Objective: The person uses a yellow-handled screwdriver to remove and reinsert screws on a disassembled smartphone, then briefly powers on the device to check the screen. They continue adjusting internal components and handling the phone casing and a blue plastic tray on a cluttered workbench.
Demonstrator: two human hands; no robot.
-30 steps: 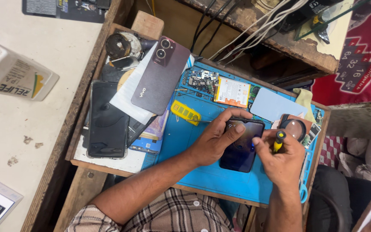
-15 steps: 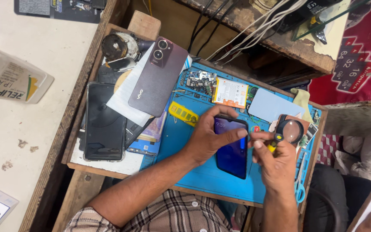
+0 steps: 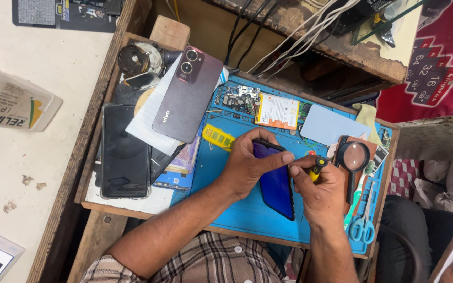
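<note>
In the head view, the left hand [image 3: 247,167] lies over the top end of a dark phone [image 3: 278,181] with a blue shining screen, its grip closed around the phone's upper edge, fingers curled over the right side. The phone rests tilted on a blue work mat [image 3: 221,173], which covers the wooden surface [image 3: 93,209]. The right hand [image 3: 321,191] is just beside the phone's right edge, and its grip is closed on a small yellow and black tool [image 3: 318,166]; the tool tip is hidden between the fingers. Right of this hand lies a magnifying glass [image 3: 353,155], and blue scissors [image 3: 362,228] lie near the mat's right edge. Above the hands, a phone battery [image 3: 276,111] and a circuit board [image 3: 239,97] lie on the mat. On the left, a purple phone back cover [image 3: 187,94] and a black phone [image 3: 124,152] lie well apart from the hands. The mat below the phone has some free room.
</note>
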